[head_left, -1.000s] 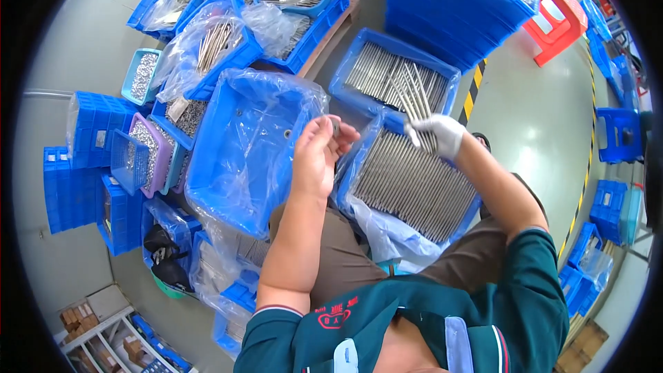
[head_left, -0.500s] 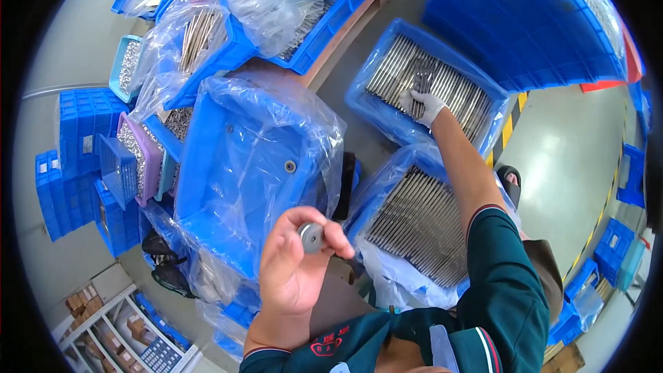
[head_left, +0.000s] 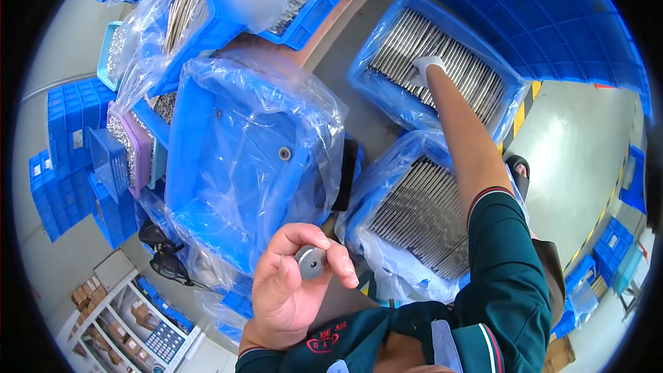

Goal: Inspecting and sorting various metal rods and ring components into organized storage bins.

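Head view: grey disc (head_left: pixel 313 262), central hole, at 6 o'clock, pinched between thumb and fingers of left hand (head_left: pixel 286 287). Metal rods (head_left: pixel 476 86) lie side by side in far blue bin (head_left: pixel 387 105), between 1 and 2 o'clock. White-gloved right hand (head_left: pixel 429 69) is at these rods; fingers hidden, grip cannot be told. Near blue bin (head_left: pixel 358 224), 4 o'clock: more rods. Plastic-lined large blue bin (head_left: pixel 231 179): 9 o'clock.

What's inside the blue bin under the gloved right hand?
Metal rods lie side by side in the bin, with clear plastic around its edges. The right hand and forearm cover some; the bin floor is hidden.
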{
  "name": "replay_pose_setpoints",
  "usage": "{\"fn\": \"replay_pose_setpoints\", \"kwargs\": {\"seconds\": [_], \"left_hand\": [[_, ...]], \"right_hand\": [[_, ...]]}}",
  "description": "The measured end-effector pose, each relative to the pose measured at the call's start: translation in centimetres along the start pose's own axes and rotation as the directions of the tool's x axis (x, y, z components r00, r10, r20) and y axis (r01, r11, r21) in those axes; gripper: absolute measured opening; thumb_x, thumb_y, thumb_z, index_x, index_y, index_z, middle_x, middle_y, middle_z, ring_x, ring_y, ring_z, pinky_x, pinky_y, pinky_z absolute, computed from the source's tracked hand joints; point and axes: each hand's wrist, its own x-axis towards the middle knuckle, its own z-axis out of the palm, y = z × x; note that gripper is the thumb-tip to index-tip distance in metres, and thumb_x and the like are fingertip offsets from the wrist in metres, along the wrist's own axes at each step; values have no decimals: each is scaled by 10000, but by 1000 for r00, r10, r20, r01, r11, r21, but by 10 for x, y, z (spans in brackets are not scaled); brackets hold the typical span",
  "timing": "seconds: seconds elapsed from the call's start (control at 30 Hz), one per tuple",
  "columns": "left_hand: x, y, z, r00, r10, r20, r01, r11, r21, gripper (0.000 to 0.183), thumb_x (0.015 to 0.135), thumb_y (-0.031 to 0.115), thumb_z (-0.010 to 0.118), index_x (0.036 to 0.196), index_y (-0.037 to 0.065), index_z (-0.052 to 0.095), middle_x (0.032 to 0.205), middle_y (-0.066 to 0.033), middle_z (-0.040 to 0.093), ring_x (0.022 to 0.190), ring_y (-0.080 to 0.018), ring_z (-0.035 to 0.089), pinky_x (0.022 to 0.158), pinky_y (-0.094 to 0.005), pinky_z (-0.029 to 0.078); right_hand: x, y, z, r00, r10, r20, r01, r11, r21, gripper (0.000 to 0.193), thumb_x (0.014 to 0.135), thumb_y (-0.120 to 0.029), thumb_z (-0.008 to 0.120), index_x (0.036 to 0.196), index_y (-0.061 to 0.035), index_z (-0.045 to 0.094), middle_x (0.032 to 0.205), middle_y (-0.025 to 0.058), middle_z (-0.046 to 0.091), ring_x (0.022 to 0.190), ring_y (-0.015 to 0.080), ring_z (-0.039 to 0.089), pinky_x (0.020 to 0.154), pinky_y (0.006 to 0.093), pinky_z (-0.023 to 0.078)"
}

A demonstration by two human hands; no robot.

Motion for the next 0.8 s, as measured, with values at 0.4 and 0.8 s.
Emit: {"fn": "replay_pose_setpoints", "kwargs": {"seconds": [0.4,0.8], "left_hand": [[-11,2,-5,988,34,-153,-27,998,50,485,856,403,603,1112,11,477,876,-186,584,813,-265,573,759,-386,464],[-31,-4,3,985,146,-95,-134,983,124,384,931,337,497,1110,-1,461,911,-178,583,760,-240,559,695,-355,425]], "right_hand": [[-108,-150,46,921,165,-352,-162,986,39,416,757,-264,548,1127,-86,616,1058,199,627,1000,347,599,871,393,466],[-186,-153,4,938,48,-343,-49,999,4,436,789,-251,490,1172,-62,581,1135,208,590,1066,345,565,926,399,432]]}}
